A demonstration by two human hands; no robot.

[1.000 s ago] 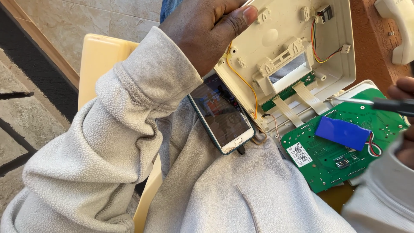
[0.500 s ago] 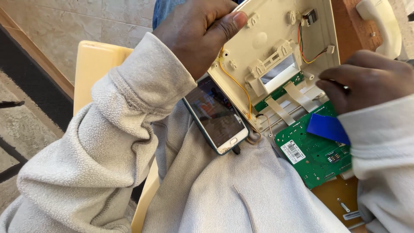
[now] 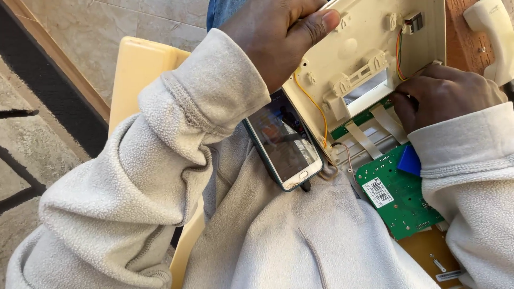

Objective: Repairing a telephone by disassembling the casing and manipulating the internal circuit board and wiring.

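My left hand grips the upper edge of a cream plastic telephone housing, tilted open with its inside facing me. My right hand rests curled at the housing's rectangular window, fingertips against the inner green strip and the flat ribbon cables. A thin dark tool it held earlier is hidden under the fingers. A green circuit board with a blue part lies below, joined to the housing by the ribbons and a yellow wire.
A smartphone with a lit screen lies on my lap against the housing's lower left corner. A cream handset sits at the top right. A wooden surface is under the board. I sit on a pale yellow chair on a tiled floor.
My right hand has moved left and up from the frame's edge onto the housing's window, covering the blue part's right side. The dark tool's shaft is no longer visible. The left hand keeps its hold.
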